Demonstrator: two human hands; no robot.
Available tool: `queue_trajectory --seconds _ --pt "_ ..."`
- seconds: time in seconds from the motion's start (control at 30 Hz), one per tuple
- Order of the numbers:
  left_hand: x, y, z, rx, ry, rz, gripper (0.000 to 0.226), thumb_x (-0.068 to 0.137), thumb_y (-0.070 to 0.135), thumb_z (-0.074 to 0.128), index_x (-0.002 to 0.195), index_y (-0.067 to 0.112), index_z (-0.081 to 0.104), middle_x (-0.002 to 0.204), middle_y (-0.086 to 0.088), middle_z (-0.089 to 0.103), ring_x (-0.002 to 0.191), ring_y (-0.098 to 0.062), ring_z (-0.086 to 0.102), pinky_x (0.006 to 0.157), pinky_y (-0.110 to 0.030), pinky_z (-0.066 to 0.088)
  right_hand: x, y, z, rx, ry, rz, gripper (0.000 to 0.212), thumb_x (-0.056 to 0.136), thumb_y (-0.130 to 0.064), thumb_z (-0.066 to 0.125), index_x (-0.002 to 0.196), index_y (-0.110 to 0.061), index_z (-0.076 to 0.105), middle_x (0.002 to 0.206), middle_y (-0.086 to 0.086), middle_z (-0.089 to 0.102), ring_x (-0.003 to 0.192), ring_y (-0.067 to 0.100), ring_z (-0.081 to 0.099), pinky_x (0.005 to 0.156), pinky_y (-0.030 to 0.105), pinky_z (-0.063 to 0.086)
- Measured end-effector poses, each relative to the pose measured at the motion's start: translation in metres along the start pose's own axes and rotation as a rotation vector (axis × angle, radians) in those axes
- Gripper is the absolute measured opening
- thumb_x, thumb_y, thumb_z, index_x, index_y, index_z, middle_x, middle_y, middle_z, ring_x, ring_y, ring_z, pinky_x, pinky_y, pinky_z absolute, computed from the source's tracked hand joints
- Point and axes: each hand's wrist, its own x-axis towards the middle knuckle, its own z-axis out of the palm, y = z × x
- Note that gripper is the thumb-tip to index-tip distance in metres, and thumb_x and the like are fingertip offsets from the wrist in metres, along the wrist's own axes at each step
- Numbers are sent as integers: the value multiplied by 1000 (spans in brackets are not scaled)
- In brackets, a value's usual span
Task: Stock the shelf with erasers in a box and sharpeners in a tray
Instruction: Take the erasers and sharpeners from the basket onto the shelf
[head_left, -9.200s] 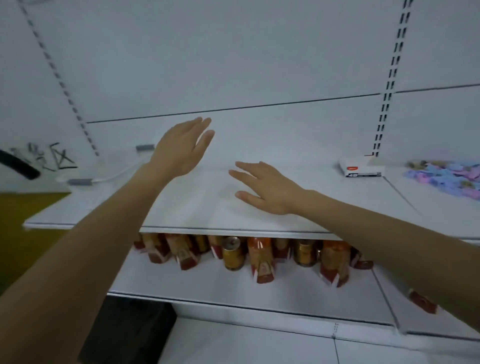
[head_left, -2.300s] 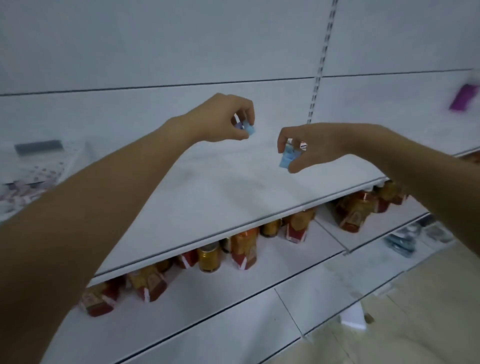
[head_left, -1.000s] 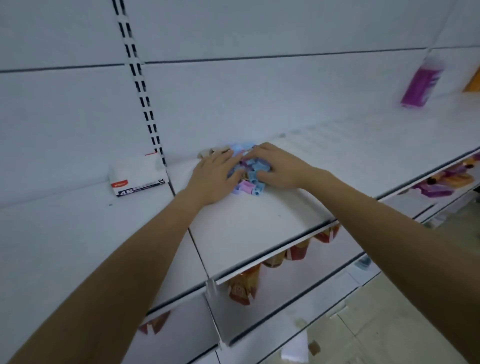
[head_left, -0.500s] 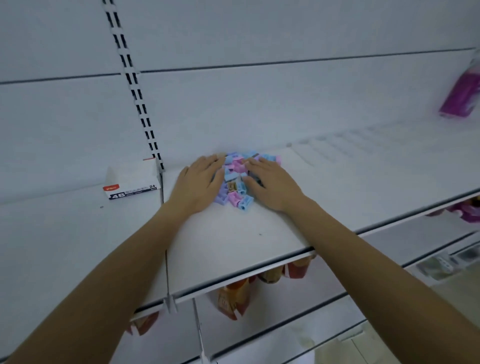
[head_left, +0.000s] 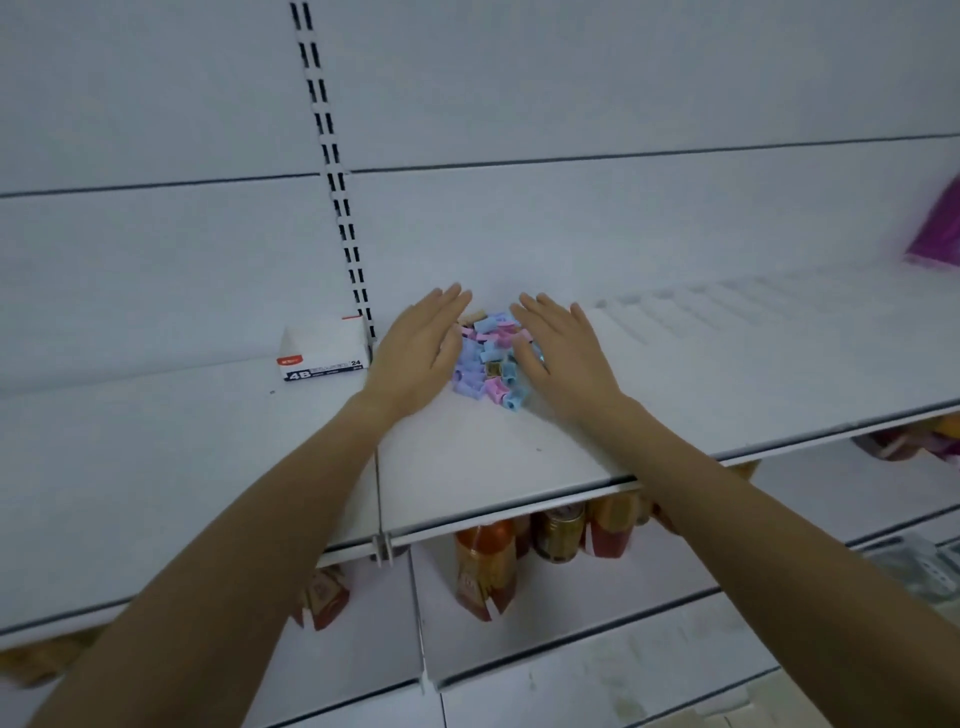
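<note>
Both flat hands, left hand (head_left: 415, 358) and right hand (head_left: 563, 358), corral the sharpeners (head_left: 488, 358) heaped on the shelf (head_left: 519, 457). Eraser box (head_left: 324, 349) stands left; no tray is visible, so traying remains.

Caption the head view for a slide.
Left hand and right hand flank a pile of pastel sharpeners on the white shelf, beside a box marked 4B.

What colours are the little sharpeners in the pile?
Small plastic sharpeners: blue, pink, purple; head view.
</note>
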Motion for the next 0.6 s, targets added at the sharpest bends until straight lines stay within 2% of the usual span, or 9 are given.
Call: queue_trajectory --seconds 0.17,0.3,0.37,0.43,0.6 --pt "-15 -13 -82 224 30 41 65 88 41 19 135 5 45 144 -16 39 134 -32 36 110 -36 23 6 -65 -10 21 20 -184 53 90 -33 28 131 -7 49 140 13 45 133 28 37 112 42 14" --pt "-59 -42 -159 436 35 2 64 87 40 21 129 3 51 138 -19 46 125 -37 44 106 -43 31 8 -143 -1 36 -2 -369 46 84 -25 37 117 -1 60 119 19 61 109 34 59 98 52 35" --pt "-91 -53 -199 514 25 -58 66 86 43 18 128 5 52 136 -18 49 123 -37 46 104 -44 33 5 -186 6 35 -22 -463 44 83 -24 40 114 -2 61 112 19 64 99 33 63 90 48 44" --pt "-129 -63 -240 574 17 -100 66 85 43 18 126 5 54 131 -18 53 120 -37 48 100 -45 37 0 -228 14 46 -82 -519 45 84 -26 40 115 -3 61 110 18 64 97 33 64 86 42 47" --pt "-226 -84 -340 699 60 -195 58 89 42 24 121 6 57 125 -14 55 112 -35 51 90 -43 41 -16 -337 41 69 -136 -606 46 91 -31 38 133 -11 47 130 13 52 113 31 52 92 37 39"
